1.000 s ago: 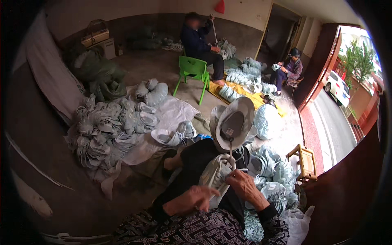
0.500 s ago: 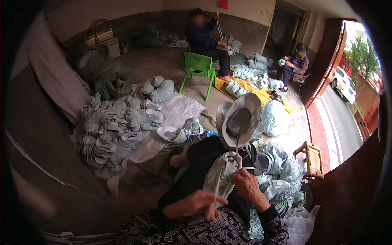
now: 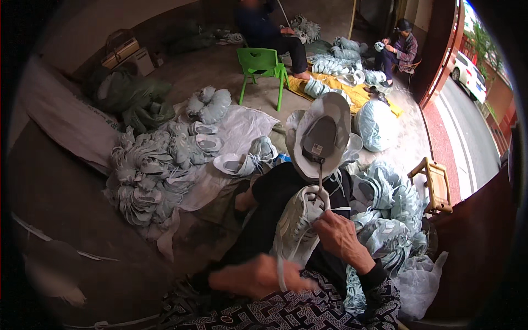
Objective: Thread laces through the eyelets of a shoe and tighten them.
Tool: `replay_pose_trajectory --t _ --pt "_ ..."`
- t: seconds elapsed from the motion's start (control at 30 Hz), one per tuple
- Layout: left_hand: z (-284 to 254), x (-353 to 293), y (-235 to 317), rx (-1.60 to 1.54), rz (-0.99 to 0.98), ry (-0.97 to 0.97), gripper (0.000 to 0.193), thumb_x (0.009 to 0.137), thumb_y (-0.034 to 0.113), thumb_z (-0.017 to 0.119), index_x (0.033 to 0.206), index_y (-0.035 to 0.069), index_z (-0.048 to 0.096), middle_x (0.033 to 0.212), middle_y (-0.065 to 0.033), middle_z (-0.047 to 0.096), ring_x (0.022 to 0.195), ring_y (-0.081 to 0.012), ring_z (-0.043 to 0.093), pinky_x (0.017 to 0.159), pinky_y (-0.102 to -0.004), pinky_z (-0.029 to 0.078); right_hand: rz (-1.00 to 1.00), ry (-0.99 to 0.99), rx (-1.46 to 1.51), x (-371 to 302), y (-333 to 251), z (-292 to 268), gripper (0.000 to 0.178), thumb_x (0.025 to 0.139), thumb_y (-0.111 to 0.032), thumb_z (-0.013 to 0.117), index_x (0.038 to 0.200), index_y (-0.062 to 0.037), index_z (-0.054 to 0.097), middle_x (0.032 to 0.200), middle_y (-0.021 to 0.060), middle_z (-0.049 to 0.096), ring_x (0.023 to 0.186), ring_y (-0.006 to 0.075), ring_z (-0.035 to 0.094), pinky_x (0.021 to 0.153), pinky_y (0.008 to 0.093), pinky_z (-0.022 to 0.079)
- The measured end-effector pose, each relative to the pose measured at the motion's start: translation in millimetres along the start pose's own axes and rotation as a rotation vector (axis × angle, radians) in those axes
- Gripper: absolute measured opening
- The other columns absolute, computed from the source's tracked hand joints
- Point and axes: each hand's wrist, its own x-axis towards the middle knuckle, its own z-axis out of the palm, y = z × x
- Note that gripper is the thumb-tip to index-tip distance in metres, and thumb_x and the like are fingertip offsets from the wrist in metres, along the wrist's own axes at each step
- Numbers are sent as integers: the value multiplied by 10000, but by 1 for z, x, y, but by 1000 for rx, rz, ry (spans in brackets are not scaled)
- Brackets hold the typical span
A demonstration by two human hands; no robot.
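Observation:
A pale grey-white shoe upper lies across my lap, its lace crossing the front. My right hand is closed in a pinch at the upper's eyelet edge, with a short strand of lace sticking out beside it. Low in front of my body, my left hand is smeared by motion, its fingers drawn together on a flat white shoelace running down from the upper. Just beyond, a wide-open shoe upper shows its grey insole and small label. A thin dark strip hangs between the two.
Heaped uppers lie to the left and right. A white plastic bag and a wooden stool are on my right. Beyond are a green chair, a yellow cloth and two seated people.
My left hand has moved slightly, its outstretched finger now drawn in. My right hand stays at the eyelets. The whole view has tilted downward a little.

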Motion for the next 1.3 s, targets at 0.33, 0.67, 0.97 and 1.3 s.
replay_pose_trajectory --t 0.33,0.67,0.97,1.3 --pt "-133 124 -77 -447 -415 767 503 964 333 484 1332 0 410 1134 -130 593 1088 -178 542 926 -318 416 241 -33 937 0 23 -2 101 860 -94 588 849 -1 549 799 42 525 648 145 518 618 269 429" --pt "-19 61 -106 501 -87 317 678 790 208 698 1365 51 376 1425 -172 339 1353 -369 263 1093 -465 256 446 -146 1233 1 25 -4 187 902 -210 598 859 -38 540 718 -20 538 643 63 497 587 213 409" --pt "-2 52 -103 642 -91 371 695 703 270 747 1304 82 453 1383 -115 372 1333 -331 289 1013 -459 308 358 -101 218 -61 15 -10 201 857 -280 594 880 -81 609 802 144 630 732 365 614 584 420 478" --pt "3 58 -120 652 -24 465 639 692 274 753 1241 67 502 1362 -131 400 1300 -382 312 1044 -472 303 466 -81 -55 -154 31 8 77 794 -193 593 778 -129 633 778 71 621 915 281 606 703 398 480"
